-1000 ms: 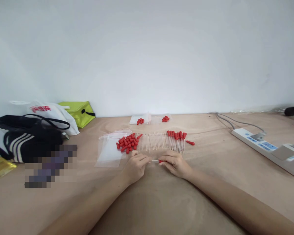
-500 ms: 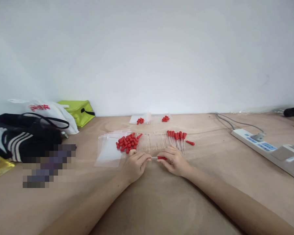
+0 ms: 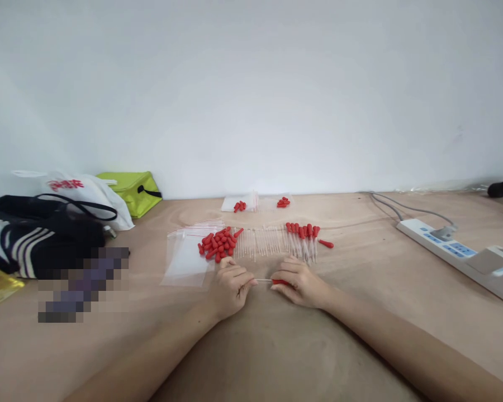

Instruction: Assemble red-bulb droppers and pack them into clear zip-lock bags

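Between my hands lies a thin clear dropper tube (image 3: pixel 262 280), held level. My left hand (image 3: pixel 233 287) is closed, pinching the tube's left end. Fingers of my right hand (image 3: pixel 299 282) are closed around a red rubber bulb (image 3: pixel 280 282) at the tube's right end; how far the tube goes into it is hidden. Just beyond my left hand is a heap of loose red bulbs (image 3: pixel 218 244). A row of bare clear tubes (image 3: pixel 260 241) lies behind the gap between my hands. Several droppers with red bulbs (image 3: pixel 302 231) lie beyond my right hand, one red bulb (image 3: pixel 326 244) apart at their right.
Clear zip bags (image 3: pixel 188 259) lie left of the heap. Small bags with red bulbs (image 3: pixel 240 206) are near the wall. A black bag (image 3: pixel 62 240), white plastic bag (image 3: pixel 104 195) and lime-green bag (image 3: pixel 129 192) stand left. A power strip (image 3: pixel 440 240) with cords lies right.
Both hands have come slightly nearer to me with the tube and the bulb. A longer stretch of tube shows between my fingers. The things on the table lie as before.
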`<move>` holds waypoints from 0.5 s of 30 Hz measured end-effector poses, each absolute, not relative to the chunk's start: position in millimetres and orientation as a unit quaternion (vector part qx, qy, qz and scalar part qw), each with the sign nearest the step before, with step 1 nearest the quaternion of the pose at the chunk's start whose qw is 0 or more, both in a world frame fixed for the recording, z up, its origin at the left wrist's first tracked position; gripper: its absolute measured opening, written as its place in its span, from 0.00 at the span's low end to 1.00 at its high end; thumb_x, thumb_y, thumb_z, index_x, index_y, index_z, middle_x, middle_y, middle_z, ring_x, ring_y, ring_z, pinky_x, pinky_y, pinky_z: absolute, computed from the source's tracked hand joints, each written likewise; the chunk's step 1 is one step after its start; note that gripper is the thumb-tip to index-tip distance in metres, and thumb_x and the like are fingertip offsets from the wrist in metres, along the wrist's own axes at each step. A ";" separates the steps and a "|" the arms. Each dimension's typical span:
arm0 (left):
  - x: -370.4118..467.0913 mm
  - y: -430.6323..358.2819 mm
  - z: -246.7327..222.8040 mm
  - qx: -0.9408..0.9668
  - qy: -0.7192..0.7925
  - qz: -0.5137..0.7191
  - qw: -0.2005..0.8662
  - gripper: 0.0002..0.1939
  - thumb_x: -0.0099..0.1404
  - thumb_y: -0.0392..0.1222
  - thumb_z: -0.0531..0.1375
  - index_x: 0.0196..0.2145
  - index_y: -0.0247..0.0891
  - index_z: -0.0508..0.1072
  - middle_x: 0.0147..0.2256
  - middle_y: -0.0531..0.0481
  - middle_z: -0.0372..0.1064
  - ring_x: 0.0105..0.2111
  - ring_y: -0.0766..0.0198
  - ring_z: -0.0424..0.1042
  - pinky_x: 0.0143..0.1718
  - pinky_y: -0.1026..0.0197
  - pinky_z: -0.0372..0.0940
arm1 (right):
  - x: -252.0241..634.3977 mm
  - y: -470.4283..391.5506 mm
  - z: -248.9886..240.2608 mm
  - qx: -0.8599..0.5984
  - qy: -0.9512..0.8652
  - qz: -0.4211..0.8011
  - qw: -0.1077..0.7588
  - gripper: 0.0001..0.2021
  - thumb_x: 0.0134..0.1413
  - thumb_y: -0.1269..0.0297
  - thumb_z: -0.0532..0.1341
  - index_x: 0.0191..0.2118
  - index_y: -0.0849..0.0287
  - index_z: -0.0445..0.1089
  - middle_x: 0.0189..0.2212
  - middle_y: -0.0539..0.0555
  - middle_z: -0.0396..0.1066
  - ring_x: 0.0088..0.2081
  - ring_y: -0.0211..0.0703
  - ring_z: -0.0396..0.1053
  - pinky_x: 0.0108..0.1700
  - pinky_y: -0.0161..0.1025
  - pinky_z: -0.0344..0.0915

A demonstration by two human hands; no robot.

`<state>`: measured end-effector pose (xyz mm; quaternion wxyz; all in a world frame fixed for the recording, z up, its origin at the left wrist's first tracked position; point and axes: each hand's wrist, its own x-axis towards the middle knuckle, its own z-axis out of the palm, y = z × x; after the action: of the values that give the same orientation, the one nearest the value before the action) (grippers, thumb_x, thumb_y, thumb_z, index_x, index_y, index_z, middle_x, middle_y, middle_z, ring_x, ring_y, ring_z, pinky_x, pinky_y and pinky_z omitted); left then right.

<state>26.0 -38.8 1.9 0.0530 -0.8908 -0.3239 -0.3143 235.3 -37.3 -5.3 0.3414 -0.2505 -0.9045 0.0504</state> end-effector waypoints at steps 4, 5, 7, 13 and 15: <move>26.7 -39.2 0.2 -0.887 -0.330 -0.319 0.045 0.17 0.64 0.38 0.47 0.21 0.36 0.67 0.16 0.54 0.63 0.18 0.69 0.58 0.34 0.58 0.53 | 232.4 -35.4 -6.6 -0.248 -0.897 0.051 0.362 0.08 0.54 0.65 0.53 0.33 0.60 0.67 0.26 0.54 0.68 0.30 0.40 0.62 0.34 0.39 0.60; 26.6 -39.2 -0.1 -0.887 -0.330 -0.320 0.046 0.17 0.64 0.38 0.47 0.20 0.36 0.67 0.16 0.54 0.63 0.18 0.69 0.58 0.34 0.58 0.53 | 232.0 -34.9 -6.4 -0.246 -0.898 0.050 0.362 0.08 0.54 0.65 0.53 0.33 0.60 0.67 0.26 0.54 0.68 0.29 0.40 0.62 0.34 0.39 0.60; 26.4 -39.1 -0.7 -0.887 -0.332 -0.319 0.047 0.17 0.64 0.38 0.47 0.19 0.36 0.66 0.16 0.54 0.62 0.18 0.69 0.58 0.34 0.58 0.53 | 231.4 -34.0 -5.6 -0.243 -0.900 0.047 0.360 0.08 0.54 0.64 0.53 0.33 0.60 0.67 0.26 0.55 0.69 0.29 0.40 0.63 0.34 0.39 0.60; 31.5 -39.1 0.7 -0.885 -0.348 -0.309 0.006 0.18 0.65 0.39 0.46 0.20 0.36 0.67 0.15 0.55 0.62 0.17 0.70 0.56 0.35 0.59 0.53 | 231.6 -28.7 -3.2 -0.278 -0.861 0.146 0.401 0.09 0.52 0.60 0.56 0.33 0.59 0.70 0.27 0.55 0.70 0.31 0.40 0.67 0.35 0.39 0.63; 35.2 -39.1 2.4 -0.878 -0.357 -0.318 -0.023 0.19 0.65 0.40 0.45 0.20 0.36 0.66 0.15 0.57 0.61 0.16 0.71 0.55 0.35 0.60 0.53 | 231.4 -26.3 -3.6 -0.318 -0.798 0.243 0.451 0.11 0.49 0.58 0.58 0.34 0.58 0.71 0.28 0.54 0.72 0.31 0.39 0.68 0.35 0.38 0.65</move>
<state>35.2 -39.1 2.4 -0.0229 -0.8778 -0.3573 -0.3182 231.4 -26.3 -3.6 0.4510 -0.3183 -0.7977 0.2426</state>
